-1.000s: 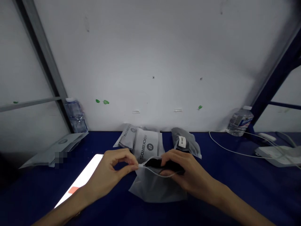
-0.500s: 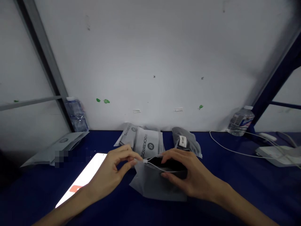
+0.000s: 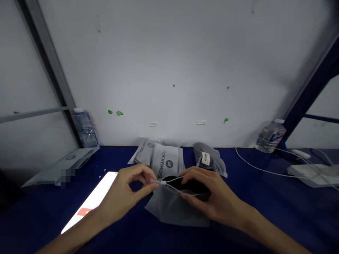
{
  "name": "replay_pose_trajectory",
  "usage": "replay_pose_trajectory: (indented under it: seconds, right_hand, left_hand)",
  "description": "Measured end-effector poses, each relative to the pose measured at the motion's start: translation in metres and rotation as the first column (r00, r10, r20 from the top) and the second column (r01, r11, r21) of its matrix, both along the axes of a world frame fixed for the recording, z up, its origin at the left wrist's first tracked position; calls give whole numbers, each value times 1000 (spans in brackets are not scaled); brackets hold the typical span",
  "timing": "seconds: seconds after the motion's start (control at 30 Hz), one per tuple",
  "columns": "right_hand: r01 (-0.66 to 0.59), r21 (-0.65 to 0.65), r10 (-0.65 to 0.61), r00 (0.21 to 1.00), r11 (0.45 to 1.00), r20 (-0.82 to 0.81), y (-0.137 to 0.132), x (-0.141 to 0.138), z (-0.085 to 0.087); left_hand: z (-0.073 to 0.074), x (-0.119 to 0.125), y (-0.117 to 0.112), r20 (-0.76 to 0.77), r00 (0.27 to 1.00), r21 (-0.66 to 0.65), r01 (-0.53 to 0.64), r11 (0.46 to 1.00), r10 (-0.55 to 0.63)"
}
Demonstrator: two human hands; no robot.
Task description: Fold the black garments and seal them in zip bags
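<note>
Between my hands is a frosted zip bag (image 3: 177,210) with its mouth gaping toward me and something dark inside. My left hand (image 3: 132,187) pinches the bag's left top corner, right beside the white zip slider (image 3: 163,182). At the other end, my right hand (image 3: 212,192) grips the open mouth, fingers on the far lip and thumb on the near one. A phone (image 3: 92,199) with a lit white screen lies partly under my left forearm. What exactly the dark contents are, I cannot make out.
Packed ROCKBROS bags (image 3: 168,160) lie by the wall, with a barcoded bag (image 3: 209,158) to their right. Flat grey bags (image 3: 66,164) are stacked left. Water bottles (image 3: 86,128) stand in both back corners. A white cable (image 3: 254,165) runs to a power strip (image 3: 304,174).
My left fingers have shifted slightly at the corner by the slider, the thumb now stretched farther along it. My right hand keeps its hold, and the bag has barely moved.
</note>
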State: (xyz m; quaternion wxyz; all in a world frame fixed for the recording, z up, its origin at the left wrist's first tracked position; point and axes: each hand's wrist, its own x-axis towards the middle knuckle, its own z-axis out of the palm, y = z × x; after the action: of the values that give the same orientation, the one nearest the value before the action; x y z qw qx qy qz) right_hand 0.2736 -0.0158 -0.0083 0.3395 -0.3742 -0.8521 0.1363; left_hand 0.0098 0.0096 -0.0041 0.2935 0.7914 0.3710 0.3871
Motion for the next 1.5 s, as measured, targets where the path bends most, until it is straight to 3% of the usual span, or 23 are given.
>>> replay_pose_trajectory:
  seconds: [0.3, 0.6, 0.77, 0.87, 1.03, 1.3, 1.5]
  right_hand:
    - [-77, -19, 77, 997, 997, -16, 3, -1, -1]
    - [-78, -11, 78, 997, 997, 7, 4, 3, 7]
    - [-40, 25, 41, 999, 999, -25, 0, 3, 7]
    - [-32, 89, 36, 998, 996, -44, -3, -3, 5]
    - [-67, 153, 72, 997, 986, -25, -7, -14, 1]
    - [-122, 85, 128, 989, 989, -76, -6, -14, 3]
    - [-20, 154, 27, 999, 988, -44, 1, -6, 3]
  left_hand:
    - [-1, -1, -4, -118, 993, 159, 46, 986, -27]
    - [-5, -1, -6, -149, 988, 208, 67, 976, -36]
    - [-8, 0, -7, -29, 998, 89, -54, 995, 57]
    - [-7, 1, -9, 11, 999, 51, -50, 997, 49]
    - [-4, 4, -12, 6, 1000, 165, -3, 986, 2]
    - [-7, 3, -21, -83, 991, 328, 129, 936, -108]
    - [-7, -1, -16, -129, 991, 405, 90, 910, -40]
